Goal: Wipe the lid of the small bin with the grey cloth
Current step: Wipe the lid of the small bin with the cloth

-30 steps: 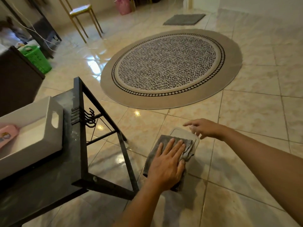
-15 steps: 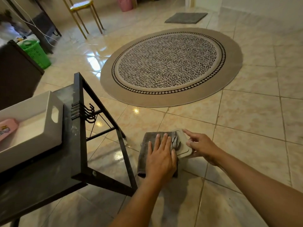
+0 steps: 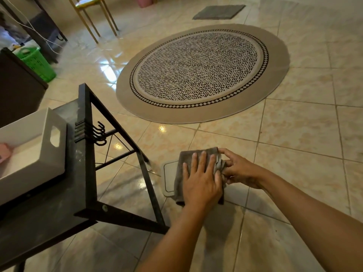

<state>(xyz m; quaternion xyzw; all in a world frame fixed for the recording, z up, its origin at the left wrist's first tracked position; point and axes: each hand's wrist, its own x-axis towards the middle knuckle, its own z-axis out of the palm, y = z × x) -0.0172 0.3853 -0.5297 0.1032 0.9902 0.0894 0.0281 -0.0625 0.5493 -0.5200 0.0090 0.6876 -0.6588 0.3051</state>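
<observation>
The small bin's beige lid lies low over the tiled floor, and only its left strip shows. The grey cloth covers the rest of it. My left hand lies flat on the cloth with fingers spread, pressing it onto the lid. My right hand sits at the cloth's bunched right edge with its fingers curled there, over the hidden right side of the lid. The bin's body is out of sight beneath.
A black metal table frame with hooks stands close on the left and carries a white tray. A round patterned rug lies beyond. A green basket and chair legs are at the far left.
My left hand has slid the cloth to the right across the lid, uncovering the lid's left strip. My right hand has come in from the far side to the lid's right edge.
</observation>
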